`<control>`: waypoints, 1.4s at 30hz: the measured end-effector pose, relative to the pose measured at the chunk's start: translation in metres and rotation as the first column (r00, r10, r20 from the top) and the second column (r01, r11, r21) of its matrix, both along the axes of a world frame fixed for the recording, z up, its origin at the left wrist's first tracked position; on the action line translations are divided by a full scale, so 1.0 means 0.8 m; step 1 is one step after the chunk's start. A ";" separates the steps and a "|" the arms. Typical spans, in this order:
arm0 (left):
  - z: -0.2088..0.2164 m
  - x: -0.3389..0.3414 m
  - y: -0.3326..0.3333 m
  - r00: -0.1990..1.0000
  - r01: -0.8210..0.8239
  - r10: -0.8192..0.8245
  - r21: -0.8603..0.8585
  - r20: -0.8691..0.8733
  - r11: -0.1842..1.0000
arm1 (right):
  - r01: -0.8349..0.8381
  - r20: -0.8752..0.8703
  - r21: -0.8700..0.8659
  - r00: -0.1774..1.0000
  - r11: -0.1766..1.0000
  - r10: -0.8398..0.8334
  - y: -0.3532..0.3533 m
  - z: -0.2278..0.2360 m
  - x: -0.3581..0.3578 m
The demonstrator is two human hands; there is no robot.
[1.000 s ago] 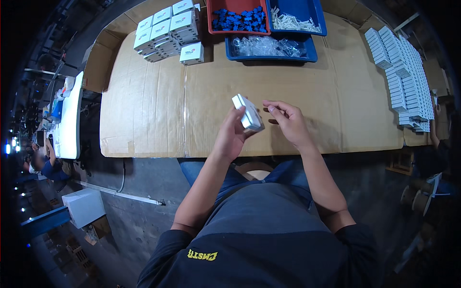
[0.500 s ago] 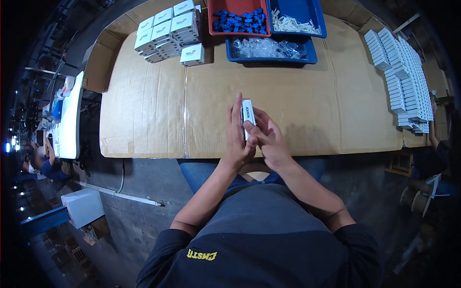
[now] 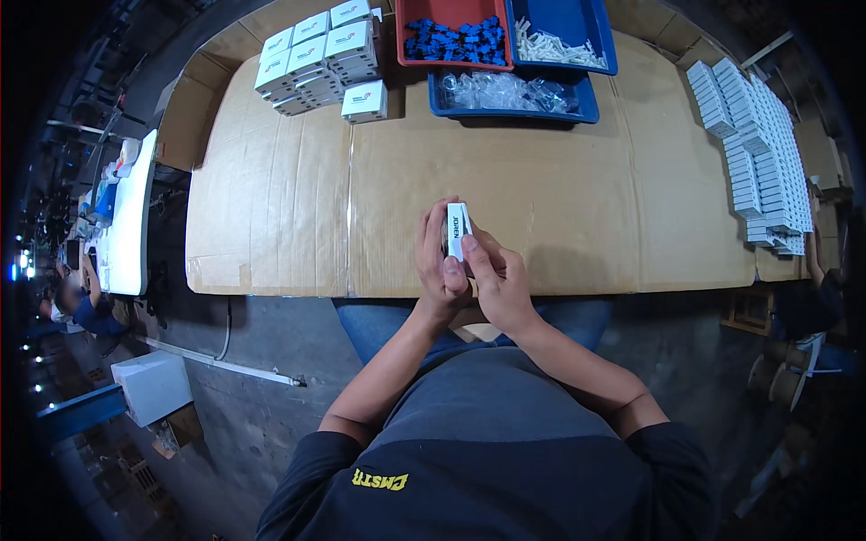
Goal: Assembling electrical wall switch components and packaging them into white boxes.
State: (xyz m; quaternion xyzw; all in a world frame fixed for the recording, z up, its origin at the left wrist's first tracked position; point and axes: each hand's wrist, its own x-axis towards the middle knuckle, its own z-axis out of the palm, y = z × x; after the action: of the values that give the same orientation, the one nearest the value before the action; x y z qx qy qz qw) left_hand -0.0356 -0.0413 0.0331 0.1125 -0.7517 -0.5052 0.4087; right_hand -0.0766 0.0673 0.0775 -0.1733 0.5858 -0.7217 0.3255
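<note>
Between my two hands, a small white box [image 3: 457, 225] with dark print on its narrow side stands on end above the near part of the cardboard-covered table. My left hand [image 3: 437, 257] wraps its left side, thumb bent against the lower end. From the right, my right hand [image 3: 498, 275] grips it too, with the thumb pressed on the printed face. The fingers behind the box are partly hidden.
White boxes [image 3: 311, 59] are stacked at the far left. Beyond the hands stand a red bin [image 3: 451, 63] of blue parts, a blue bin [image 3: 609, 68] of white pieces and another blue bin [image 3: 514, 117] of clear plastic pieces. Stacked white pieces [image 3: 753, 153] line the right edge.
The left fingers, straighter before, now curl round the box, and its thumb has moved onto the lower end. Both hands and the box have shifted slightly left.
</note>
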 end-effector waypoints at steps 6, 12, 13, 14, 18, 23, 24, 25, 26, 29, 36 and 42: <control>-0.011 -0.002 0.002 0.999 0.032 -0.028 0.085 -0.045 0.996 | -0.081 0.019 0.102 0.997 0.991 0.080 0.007 -0.006 -0.013; -0.016 -0.001 -0.001 0.990 0.114 -0.131 0.237 0.058 0.965 | -0.229 0.093 0.053 0.970 0.972 0.224 0.015 -0.013 -0.042; -0.010 0.000 0.000 0.990 0.113 -0.130 0.238 0.060 0.965 | -0.230 0.095 0.053 0.970 0.972 0.225 0.022 -0.012 -0.049; -0.004 0.003 0.003 0.981 0.164 -0.194 0.415 0.029 0.895 | -0.269 -0.168 0.230 0.936 0.935 0.310 0.029 -0.008 -0.057; 0.013 0.001 0.009 0.946 0.249 -0.316 0.770 -0.064 0.587 | -0.108 -0.536 0.477 0.751 0.872 0.386 0.041 0.000 -0.059; 0.032 0.002 0.020 0.853 0.109 -0.523 0.977 0.001 0.181 | 0.061 -0.900 0.194 0.408 0.979 0.153 0.040 -0.008 -0.082; 0.026 0.002 0.020 0.837 0.126 -0.544 0.987 -0.052 0.101 | -0.012 -0.930 0.196 0.315 0.981 0.189 0.040 -0.007 -0.089; 0.033 -0.001 0.023 0.836 0.127 -0.546 0.987 -0.051 0.101 | -0.080 -0.952 0.205 0.217 0.975 0.218 0.040 -0.006 -0.096; 0.045 -0.003 0.027 0.844 0.108 -0.535 0.988 -0.034 0.108 | -0.137 -0.955 0.198 0.198 0.971 0.222 0.039 -0.007 -0.099; 0.049 0.000 0.026 0.846 0.092 -0.533 0.991 -0.028 0.093 | -0.180 -0.958 0.127 0.232 0.975 0.168 0.037 -0.004 -0.098; 0.047 0.008 0.021 0.843 0.154 -0.525 0.988 -0.116 0.027 | -0.219 -0.972 0.078 0.199 0.972 0.123 0.032 0.002 -0.098; 0.021 0.003 0.011 0.840 0.251 -0.495 0.968 -0.222 -0.007 | -0.163 -0.836 -0.169 0.545 0.972 -0.054 0.046 0.016 -0.138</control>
State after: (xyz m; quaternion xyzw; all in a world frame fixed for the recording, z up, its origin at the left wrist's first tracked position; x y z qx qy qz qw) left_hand -0.0333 -0.0324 0.0498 0.1933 -0.2608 -0.9458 0.0066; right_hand -0.1869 0.1041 0.0907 -0.5498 0.5776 -0.6034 0.0078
